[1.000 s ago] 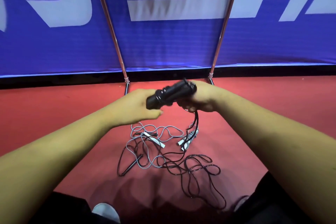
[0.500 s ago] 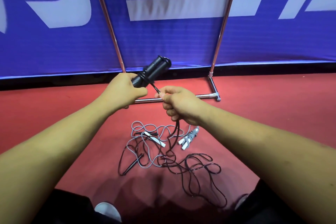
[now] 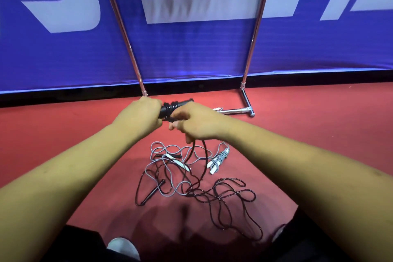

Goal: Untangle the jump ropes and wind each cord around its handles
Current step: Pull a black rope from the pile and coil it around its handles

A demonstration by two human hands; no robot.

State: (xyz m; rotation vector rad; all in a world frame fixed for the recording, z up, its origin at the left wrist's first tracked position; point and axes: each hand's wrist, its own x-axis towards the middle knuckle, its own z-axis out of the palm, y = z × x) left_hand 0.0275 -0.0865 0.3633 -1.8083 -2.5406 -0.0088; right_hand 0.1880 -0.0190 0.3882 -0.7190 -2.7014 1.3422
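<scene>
Black handles (image 3: pixel 176 105) sit clamped in the left grip (image 3: pixel 138 117) — the right grip (image 3: pixel 191 125) pinches the black cord (image 3: pixel 205 155) hanging to the floor (image 3: pixel 319 121).

Bare along the left forearm (image 3: pixel 63 176) and the right forearm (image 3: pixel 319 176), down to the bare left hand (image 3: pixel 140 117) and right hand (image 3: pixel 200 127). Shows a small dark mark high on the right forearm. Wears black fabric trousers (image 3: pixel 80 240), seen low at both sides, and a rounded pale grey-white shoe toe (image 3: pixel 122 248) beside the left trouser leg. Second pale sliver low right, too small to tell.
</scene>
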